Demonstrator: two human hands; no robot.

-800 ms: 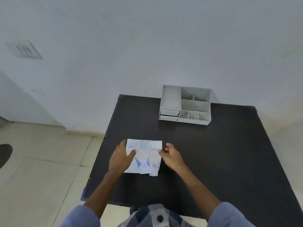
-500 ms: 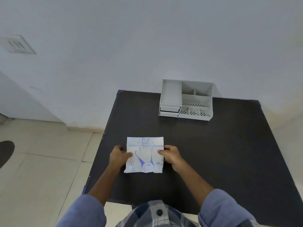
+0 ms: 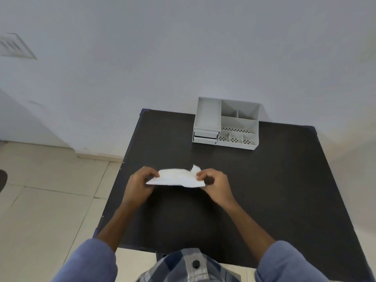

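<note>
A white plastic glove packet (image 3: 176,177) is held just above the black table (image 3: 274,190), tipped so its plain white side faces up and its blue print is hidden. My left hand (image 3: 140,185) pinches its left end with thumb and curled fingers. My right hand (image 3: 215,185) pinches the right end, where a torn flap sticks up.
A white desk organiser (image 3: 225,124) with several compartments and small drawers stands at the table's far edge against the wall. Tiled floor (image 3: 46,200) lies to the left of the table. A wall vent (image 3: 14,46) is at the upper left.
The packet lay flat with its blue print up; both hands have lifted and turned it, so the plain side now shows. The camera has tilted slightly.
</note>
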